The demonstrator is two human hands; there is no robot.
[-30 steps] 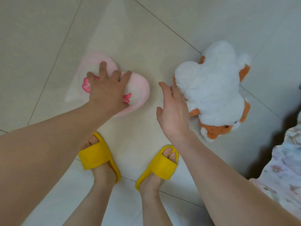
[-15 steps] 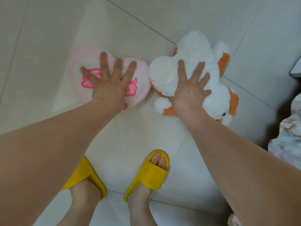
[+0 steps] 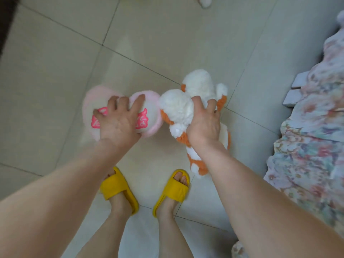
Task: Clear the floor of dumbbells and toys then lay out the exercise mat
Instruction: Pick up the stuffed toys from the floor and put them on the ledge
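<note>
Gripping toys, the hands seem clear of the floral bedding [image 3: 314,127] edge.

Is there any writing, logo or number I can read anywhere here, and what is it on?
Pink heart cushion: bright pink wing-shaped patch with pale lettering, mostly covered by the left hand and too blurred to read.
White and orange plush toy, gripped by the right hand: no text visible.
Yellow slippers: no text visible.
Floral cloth: pattern only, no words.
</note>
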